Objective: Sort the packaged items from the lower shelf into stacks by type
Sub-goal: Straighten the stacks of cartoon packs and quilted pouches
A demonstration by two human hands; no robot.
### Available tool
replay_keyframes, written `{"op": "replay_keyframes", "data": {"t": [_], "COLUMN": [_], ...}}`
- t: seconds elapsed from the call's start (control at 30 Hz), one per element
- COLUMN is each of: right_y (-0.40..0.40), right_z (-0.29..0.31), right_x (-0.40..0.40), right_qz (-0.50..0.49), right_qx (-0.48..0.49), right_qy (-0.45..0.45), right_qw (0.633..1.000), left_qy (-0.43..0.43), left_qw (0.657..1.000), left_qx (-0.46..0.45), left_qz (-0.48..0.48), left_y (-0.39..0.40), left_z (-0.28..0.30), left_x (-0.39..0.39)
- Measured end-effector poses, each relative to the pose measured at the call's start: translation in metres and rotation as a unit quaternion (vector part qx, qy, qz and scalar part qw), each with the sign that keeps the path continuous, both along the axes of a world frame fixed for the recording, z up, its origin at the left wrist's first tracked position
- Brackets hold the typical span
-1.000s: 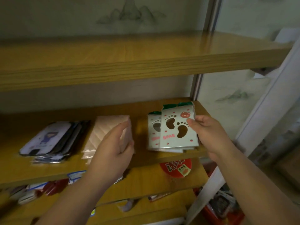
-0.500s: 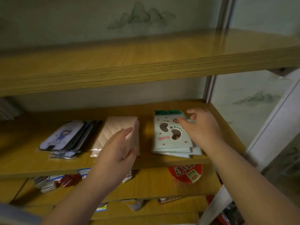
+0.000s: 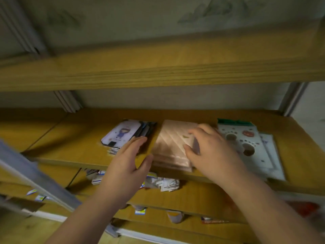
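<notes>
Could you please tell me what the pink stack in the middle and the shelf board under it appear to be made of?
The pink stack looks like thin card packets in clear glossy film: pale streaks of glare cross its top, though blur leaves this open. The shelf board looks like wood or wood-grain laminate, yellow-brown with a smooth, faintly shiny finish and lengthwise grain lines.

shelf (image 3: 175, 71): grained wood, satin | pink packs (image 3: 171, 145): glossy plastic wrap
</notes>
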State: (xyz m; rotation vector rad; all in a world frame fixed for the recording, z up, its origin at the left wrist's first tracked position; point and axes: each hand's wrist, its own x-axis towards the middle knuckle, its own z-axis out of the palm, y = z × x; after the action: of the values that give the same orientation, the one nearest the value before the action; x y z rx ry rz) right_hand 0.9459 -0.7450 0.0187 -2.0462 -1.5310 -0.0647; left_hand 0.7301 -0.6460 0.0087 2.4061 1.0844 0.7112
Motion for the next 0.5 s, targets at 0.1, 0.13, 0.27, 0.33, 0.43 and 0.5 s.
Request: {"op": "replay_keyframes", "data": {"t": [0.1, 0.13, 0.27, 0.33, 0.43, 0.5], "right_y": [0.020, 0.028, 0.063, 0.082, 0.112, 0.129], "right_z": [0.002, 0.003, 0.004, 0.004, 0.002, -0.003], "right_x": [-0.022, -0.031, -0.070, -0.089, -0.114, -0.125], "right_qz": [0.009, 0.012, 0.012, 0.002, -0.009, -0.045], "right_qx": [-0.008, -0.009, -0.010, -0.020, -0.046, -0.076], "right_qy": [0.017, 0.032, 0.065, 0.065, 0.107, 0.139], "right_qw": [1.000, 0.999, 0.998, 0.998, 0.993, 0.986], "left_qy": [-0.029, -0.039, -0.054, -0.046, -0.035, -0.028], "left_qw": [0.999, 0.999, 0.997, 0.997, 0.996, 0.993], "left_qx": [-0.019, -0.025, -0.043, -0.051, -0.070, -0.112], "left_qz": [0.016, 0.021, 0.030, 0.035, 0.031, 0.030], "left_y": [0.020, 0.028, 0.069, 0.091, 0.128, 0.150], "left_z": [0.004, 0.004, 0.004, 0.004, 0.004, 0.004], "left_x": [-0.023, -0.031, -0.062, -0.076, -0.090, -0.092]}}
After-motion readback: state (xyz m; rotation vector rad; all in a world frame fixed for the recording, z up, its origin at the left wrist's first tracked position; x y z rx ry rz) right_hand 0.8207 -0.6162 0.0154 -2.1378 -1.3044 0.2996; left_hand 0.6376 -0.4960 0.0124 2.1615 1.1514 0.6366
